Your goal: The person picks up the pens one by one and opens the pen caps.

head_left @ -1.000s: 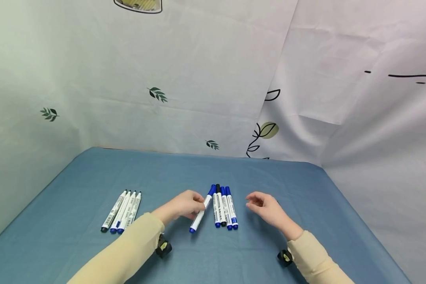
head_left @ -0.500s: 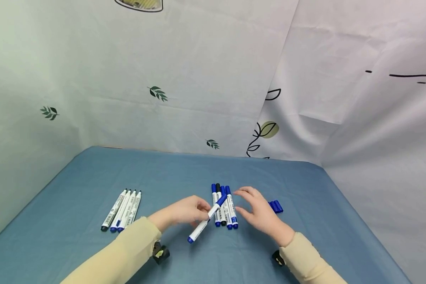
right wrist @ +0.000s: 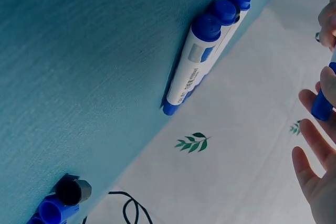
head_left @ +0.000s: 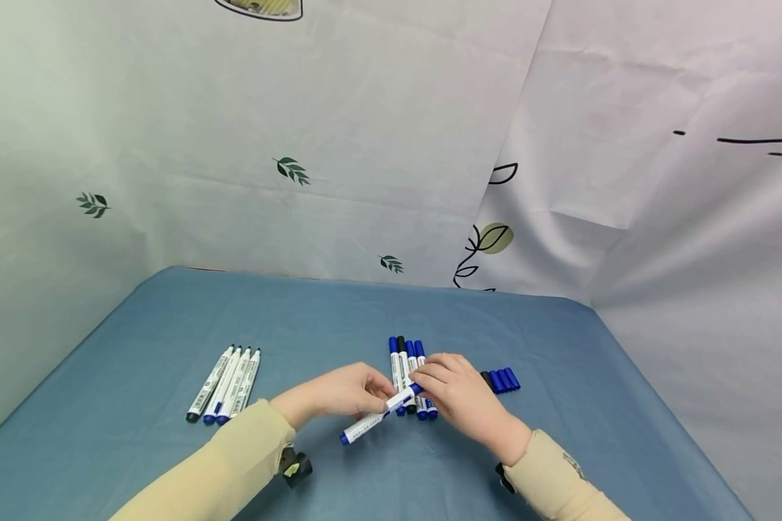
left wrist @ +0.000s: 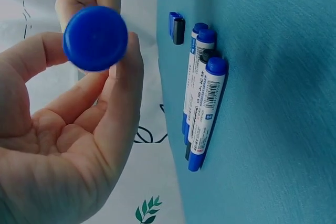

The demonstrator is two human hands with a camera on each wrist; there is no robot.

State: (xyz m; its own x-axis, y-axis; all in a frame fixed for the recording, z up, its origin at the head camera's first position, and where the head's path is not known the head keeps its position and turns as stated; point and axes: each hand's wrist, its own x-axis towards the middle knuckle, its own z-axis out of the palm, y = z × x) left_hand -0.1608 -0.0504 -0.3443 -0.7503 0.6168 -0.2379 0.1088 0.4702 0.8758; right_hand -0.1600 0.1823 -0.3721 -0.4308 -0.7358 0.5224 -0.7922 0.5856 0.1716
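Observation:
My left hand pinches the white barrel of a blue marker, tilted up to the right above the tablecloth. The marker's round blue end faces the left wrist camera and hides most of its barrel. On its blue cap, at the other end, the thumb and fingers of my right hand close in a pinch. Just behind the hands lies a row of several capped markers, blue and one black, partly covered by the right hand.
To the left, several uncapped markers lie side by side with their tips pointing away. Several loose caps, blue and one black, line up beyond the right hand. A blue cloth covers the table; pale printed fabric hangs behind.
The left hand has lifted the marker from beside the row and tilted it further rightward. My right hand has moved left onto its cap, uncovering the loose caps.

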